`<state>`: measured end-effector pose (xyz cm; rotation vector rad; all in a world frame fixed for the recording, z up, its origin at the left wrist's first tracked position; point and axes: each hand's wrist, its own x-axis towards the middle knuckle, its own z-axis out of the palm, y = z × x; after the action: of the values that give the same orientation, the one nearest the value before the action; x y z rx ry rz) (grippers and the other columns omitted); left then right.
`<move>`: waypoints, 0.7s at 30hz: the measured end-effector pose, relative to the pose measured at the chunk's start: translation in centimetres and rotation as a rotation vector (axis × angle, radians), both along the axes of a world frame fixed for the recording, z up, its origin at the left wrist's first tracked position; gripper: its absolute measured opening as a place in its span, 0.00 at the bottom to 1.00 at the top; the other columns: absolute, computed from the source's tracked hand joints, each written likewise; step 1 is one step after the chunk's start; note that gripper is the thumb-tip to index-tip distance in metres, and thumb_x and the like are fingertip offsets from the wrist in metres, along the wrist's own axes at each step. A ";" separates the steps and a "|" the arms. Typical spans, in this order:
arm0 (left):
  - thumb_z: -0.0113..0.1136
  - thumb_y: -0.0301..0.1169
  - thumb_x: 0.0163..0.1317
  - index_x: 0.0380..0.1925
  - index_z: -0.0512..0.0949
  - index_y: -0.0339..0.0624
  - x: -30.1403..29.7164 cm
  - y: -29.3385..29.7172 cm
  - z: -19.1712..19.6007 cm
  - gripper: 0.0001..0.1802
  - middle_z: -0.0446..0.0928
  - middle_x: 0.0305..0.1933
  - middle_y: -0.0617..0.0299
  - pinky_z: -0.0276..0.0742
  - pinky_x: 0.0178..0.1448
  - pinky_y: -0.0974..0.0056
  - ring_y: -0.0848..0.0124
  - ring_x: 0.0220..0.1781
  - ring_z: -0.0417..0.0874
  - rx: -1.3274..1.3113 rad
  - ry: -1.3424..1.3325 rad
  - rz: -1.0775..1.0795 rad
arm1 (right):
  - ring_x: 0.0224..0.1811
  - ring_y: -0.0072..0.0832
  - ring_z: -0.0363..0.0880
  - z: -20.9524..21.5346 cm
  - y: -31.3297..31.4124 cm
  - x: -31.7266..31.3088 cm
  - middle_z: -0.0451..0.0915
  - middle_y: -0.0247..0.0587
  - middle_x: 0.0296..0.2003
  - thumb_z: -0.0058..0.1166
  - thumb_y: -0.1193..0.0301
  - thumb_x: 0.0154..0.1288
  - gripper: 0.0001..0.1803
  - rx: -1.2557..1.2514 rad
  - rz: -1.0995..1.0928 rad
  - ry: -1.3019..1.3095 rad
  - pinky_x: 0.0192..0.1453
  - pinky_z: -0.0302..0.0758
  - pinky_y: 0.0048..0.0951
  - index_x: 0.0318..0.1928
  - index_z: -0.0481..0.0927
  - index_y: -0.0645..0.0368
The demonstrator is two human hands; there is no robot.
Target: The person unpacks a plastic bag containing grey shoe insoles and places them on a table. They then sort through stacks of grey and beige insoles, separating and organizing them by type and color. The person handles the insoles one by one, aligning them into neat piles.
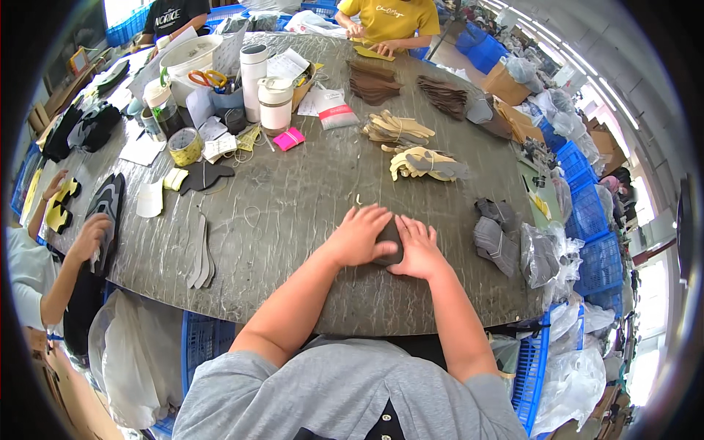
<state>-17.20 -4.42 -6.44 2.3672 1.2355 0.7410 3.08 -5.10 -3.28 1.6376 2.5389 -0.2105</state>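
A small dark grey piece (pixel 391 238), perhaps cut fabric or leather, lies on the table in front of me. My left hand (pixel 359 238) rests over its left side, fingers stretched out and thumb across it. From the right, my right hand (pixel 418 249) touches its edge with fingers laid out flat. Both hands cover much of the piece, so I cannot tell whether it is a single layer or a stack. Just beyond my left fingertips is a small pale scrap (pixel 358 199).
Tied bundles of beige pieces (pixel 400 128), brown pieces (pixel 372 82) and grey pieces (pixel 495 244) lie on the table (pixel 293 220). Cups, scissors (pixel 207 78) and a white bucket (pixel 192 62) stand at the back left. Co-workers sit left and opposite. Blue crates (pixel 598 260) line the right.
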 end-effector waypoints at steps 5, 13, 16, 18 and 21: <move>0.65 0.63 0.49 0.74 0.50 0.38 1.4 -0.3 -0.2 0.61 0.50 0.78 0.51 0.43 0.79 0.43 0.56 0.81 0.45 -0.208 0.204 0.076 | 0.80 0.40 0.38 -0.4 -0.2 -0.2 0.43 0.47 0.77 0.71 0.39 0.38 0.73 -0.100 -0.091 -0.020 0.78 0.36 0.60 0.76 0.42 0.57; 0.62 0.63 0.51 0.72 0.57 0.37 3.1 -1.3 0.1 0.56 0.51 0.78 0.51 0.43 0.78 0.41 0.58 0.81 0.46 -0.030 0.229 0.176 | 0.80 0.39 0.42 -3.9 -0.2 1.3 0.45 0.44 0.77 0.63 0.34 0.44 0.66 0.089 0.033 -0.004 0.76 0.41 0.64 0.75 0.50 0.58; 0.61 0.62 0.53 0.70 0.61 0.41 4.0 -1.2 -0.1 0.51 0.53 0.78 0.55 0.46 0.78 0.41 0.59 0.80 0.48 0.016 0.266 0.100 | 0.79 0.38 0.43 -3.3 1.0 1.3 0.47 0.45 0.76 0.63 0.36 0.46 0.63 0.092 0.081 -0.040 0.76 0.42 0.63 0.74 0.52 0.58; 0.60 0.62 0.54 0.70 0.61 0.40 4.1 -0.7 -0.5 0.50 0.54 0.77 0.55 0.47 0.78 0.41 0.59 0.80 0.49 0.013 0.277 0.123 | 0.79 0.39 0.44 -2.8 1.0 1.2 0.49 0.48 0.75 0.66 0.41 0.47 0.59 0.120 0.095 0.086 0.75 0.44 0.63 0.73 0.56 0.59; 0.60 0.60 0.55 0.69 0.63 0.39 4.0 -0.7 -0.9 0.49 0.55 0.77 0.55 0.50 0.77 0.43 0.58 0.79 0.50 0.036 0.294 0.165 | 0.78 0.43 0.45 -0.7 -0.9 3.2 0.53 0.49 0.74 0.70 0.45 0.44 0.58 0.268 0.027 0.169 0.75 0.43 0.63 0.72 0.57 0.57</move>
<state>-13.25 -5.17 -7.36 2.4913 1.5640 0.4755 6.28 -6.00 -3.97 1.7418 2.8192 -0.0049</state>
